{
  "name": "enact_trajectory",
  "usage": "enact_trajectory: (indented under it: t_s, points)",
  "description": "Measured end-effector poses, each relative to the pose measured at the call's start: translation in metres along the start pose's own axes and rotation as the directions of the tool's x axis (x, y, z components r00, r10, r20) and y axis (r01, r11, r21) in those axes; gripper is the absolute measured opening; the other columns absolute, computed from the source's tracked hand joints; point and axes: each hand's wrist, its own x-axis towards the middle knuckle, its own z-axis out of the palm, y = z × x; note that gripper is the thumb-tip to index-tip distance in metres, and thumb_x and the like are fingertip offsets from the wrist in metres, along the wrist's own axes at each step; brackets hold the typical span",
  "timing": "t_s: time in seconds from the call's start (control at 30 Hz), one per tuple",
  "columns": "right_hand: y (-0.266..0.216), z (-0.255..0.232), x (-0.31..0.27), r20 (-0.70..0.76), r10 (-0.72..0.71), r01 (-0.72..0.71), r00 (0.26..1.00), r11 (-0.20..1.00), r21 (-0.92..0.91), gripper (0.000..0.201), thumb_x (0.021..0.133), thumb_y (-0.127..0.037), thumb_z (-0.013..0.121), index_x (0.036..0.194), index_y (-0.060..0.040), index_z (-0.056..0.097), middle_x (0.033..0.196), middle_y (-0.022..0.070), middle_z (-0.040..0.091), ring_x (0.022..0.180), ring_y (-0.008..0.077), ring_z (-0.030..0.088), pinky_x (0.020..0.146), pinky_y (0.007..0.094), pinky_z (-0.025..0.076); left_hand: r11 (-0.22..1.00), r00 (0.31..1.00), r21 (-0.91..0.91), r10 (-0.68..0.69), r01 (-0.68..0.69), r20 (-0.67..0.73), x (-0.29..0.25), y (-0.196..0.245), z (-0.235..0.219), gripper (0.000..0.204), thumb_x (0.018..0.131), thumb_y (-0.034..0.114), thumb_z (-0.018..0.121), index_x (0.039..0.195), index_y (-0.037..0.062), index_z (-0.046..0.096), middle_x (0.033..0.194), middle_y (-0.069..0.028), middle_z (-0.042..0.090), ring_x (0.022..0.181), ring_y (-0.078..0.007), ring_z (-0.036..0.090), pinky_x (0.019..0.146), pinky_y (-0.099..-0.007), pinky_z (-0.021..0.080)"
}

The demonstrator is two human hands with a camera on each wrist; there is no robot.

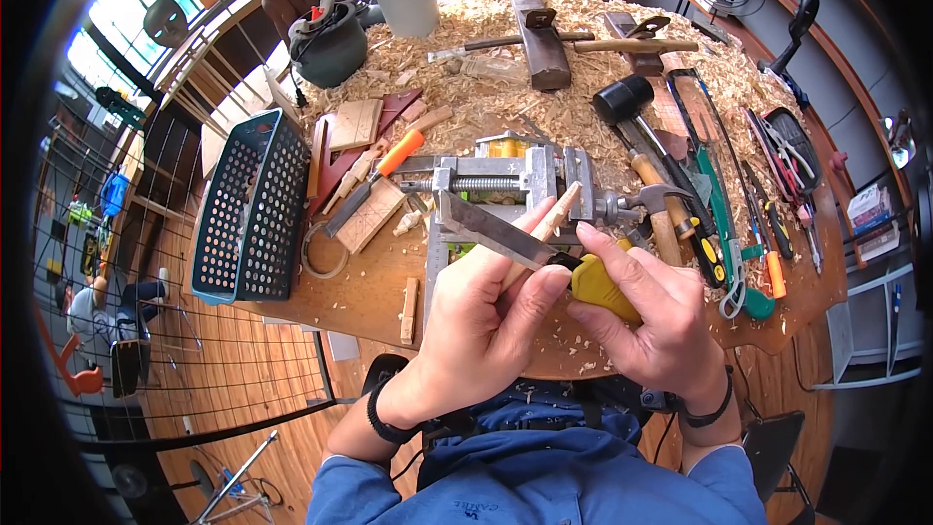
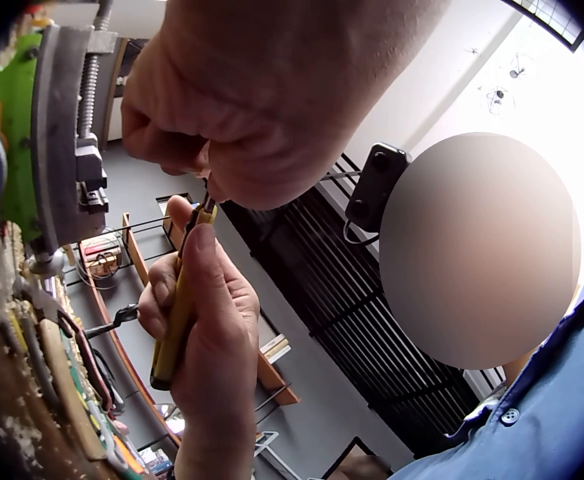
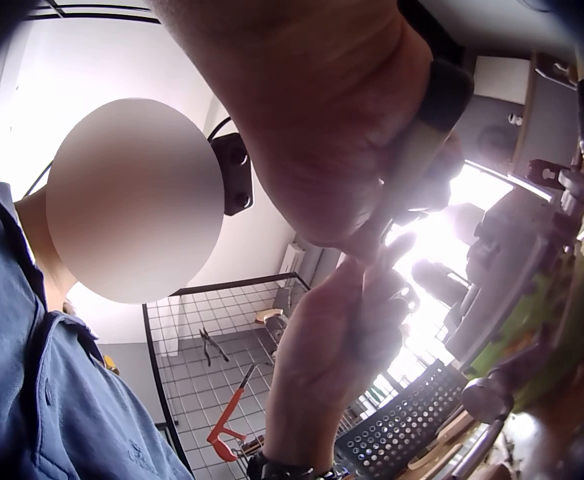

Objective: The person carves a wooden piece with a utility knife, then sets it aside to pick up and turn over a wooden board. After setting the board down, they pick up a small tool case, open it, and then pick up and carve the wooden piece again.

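Note:
In the head view my left hand grips a slim pale wooden stick that points up and to the right, above the bench's near edge. My right hand holds a knife by its yellow handle. Its flat steel blade lies across the stick and points left. The left thumb rests where blade and handle meet. In the left wrist view the left hand is curled above the right hand and the yellow handle. The right wrist view shows both hands dark against the light.
A metal vise stands just behind the hands on the shaving-strewn workbench. A teal perforated basket sits at the left. A claw hammer, black mallet, green saw and wooden plane lie right and behind.

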Motion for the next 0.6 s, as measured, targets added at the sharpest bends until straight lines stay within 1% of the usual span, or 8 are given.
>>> enact_trajectory:
  t_s: [0.07,0.1,0.17,0.2,0.27,0.37,0.5,0.6]
  points:
    - [-0.0008,-0.0007,-0.0001,0.015,0.014,-0.013,1.0,1.0,-0.011,0.065,0.085,-0.021,0.082,0.141,0.0017,0.059,0.079,0.0102,0.062,0.059,0.0262,0.063,0.055,0.0371,0.051,0.98,0.984,0.097,-0.178,0.175,0.023,0.0004,0.0145,-0.0036,0.051,0.097,0.006,0.071,0.144,-0.0066,0.055,0.069,0.0005,0.042,0.067,-0.0103,0.044,0.066,-0.0266,0.041]
    - [-0.0022,-0.0023,0.0002,0.015,0.014,-0.014,1.0,1.0,-0.01,0.065,0.085,-0.021,0.082,0.141,0.0017,0.059,0.079,0.0102,0.062,0.059,0.0262,0.063,0.055,0.0371,0.051,0.98,0.984,0.097,-0.178,0.175,0.024,0.0,0.0145,-0.004,0.051,0.097,0.006,0.071,0.144,-0.0066,0.055,0.069,0.0005,0.042,0.067,-0.0103,0.044,0.066,-0.0266,0.041]
    - [-0.0054,-0.0059,0.001,0.075,0.062,-0.062,0.995,0.998,-0.006,0.062,0.087,-0.02,0.082,0.138,0.0069,0.06,0.091,0.021,0.07,0.07,0.0293,0.07,0.062,0.0364,0.055,0.977,0.988,0.15,-0.157,0.154,0.009,-0.0006,0.0138,-0.0046,0.05,0.096,0.006,0.073,0.142,-0.0063,0.057,0.067,-0.0003,0.042,0.065,-0.0109,0.045,0.064,-0.0268,0.042]
    - [-0.0042,-0.0041,0.0006,0.075,0.062,-0.061,0.995,0.998,-0.006,0.062,0.087,-0.02,0.082,0.138,0.0069,0.06,0.091,0.021,0.07,0.07,0.0293,0.07,0.062,0.0364,0.055,0.977,0.988,0.15,-0.156,0.153,0.008,-0.0005,0.0116,-0.0049,0.05,0.096,0.006,0.073,0.142,-0.0063,0.057,0.067,-0.0003,0.042,0.065,-0.0109,0.045,0.064,-0.0268,0.042]
    - [-0.0005,0.0009,-0.0007,-0.01,0.003,-0.004,1.0,1.0,-0.009,0.065,0.086,-0.021,0.082,0.141,0.0021,0.059,0.08,0.0111,0.063,0.06,0.0267,0.063,0.055,0.0371,0.051,0.979,0.999,0.202,-0.036,0.033,0.01,0.0007,0.0064,-0.0054,0.05,0.094,0.007,0.074,0.14,-0.0063,0.059,0.065,-0.0014,0.043,0.062,-0.0116,0.046,0.063,-0.0272,0.043]
    - [0.0,0.0013,-0.0003,-0.022,-0.006,0.006,1.0,1.0,-0.005,0.065,0.085,-0.021,0.082,0.141,0.0023,0.059,0.081,0.0115,0.064,0.061,0.0269,0.064,0.055,0.0368,0.052,0.965,1.0,0.262,0.001,-0.004,0.014,0.0016,0.007,-0.0073,0.05,0.094,0.008,0.075,0.139,-0.0065,0.06,0.064,-0.0012,0.043,0.06,-0.012,0.045,0.061,-0.0278,0.044]
    - [-0.0003,0.0008,-0.0005,-0.025,-0.006,0.006,1.0,1.0,-0.001,0.065,0.085,-0.021,0.082,0.141,0.0021,0.059,0.082,0.0116,0.065,0.062,0.0269,0.065,0.056,0.0367,0.052,0.97,1.0,0.243,-0.025,0.023,0.006,0.0001,0.009,-0.0056,0.05,0.094,0.009,0.075,0.139,-0.0065,0.059,0.066,-0.0028,0.046,0.062,-0.0137,0.048,0.063,-0.029,0.045]
    - [-0.0012,-0.0003,0.0,-0.003,0.006,-0.006,1.0,0.999,0.033,0.066,0.085,-0.021,0.083,0.142,0.0018,0.058,0.082,0.0115,0.065,0.062,0.0267,0.065,0.056,0.0369,0.052,0.988,0.996,0.124,-0.094,0.095,-0.013,-0.002,0.009,-0.0024,0.05,0.095,0.011,0.074,0.14,-0.0066,0.059,0.068,-0.0051,0.047,0.064,-0.0163,0.051,0.065,-0.03,0.047]
